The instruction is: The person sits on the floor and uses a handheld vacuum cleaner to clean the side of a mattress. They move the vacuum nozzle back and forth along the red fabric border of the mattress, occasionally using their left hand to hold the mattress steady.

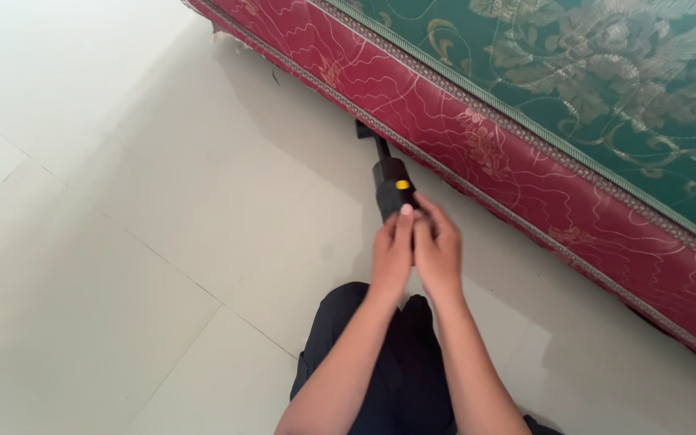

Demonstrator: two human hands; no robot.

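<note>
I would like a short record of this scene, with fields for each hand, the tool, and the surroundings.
left hand: grips the tool's rear
right hand: grips the tool's rear, touching the left hand
tool: black handheld vacuum with yellow button, nozzle against the mattress base
mattress: red patterned side with green top
floor: pale tiled floor

Bare forearms, dark trousers point(380, 362)
</note>
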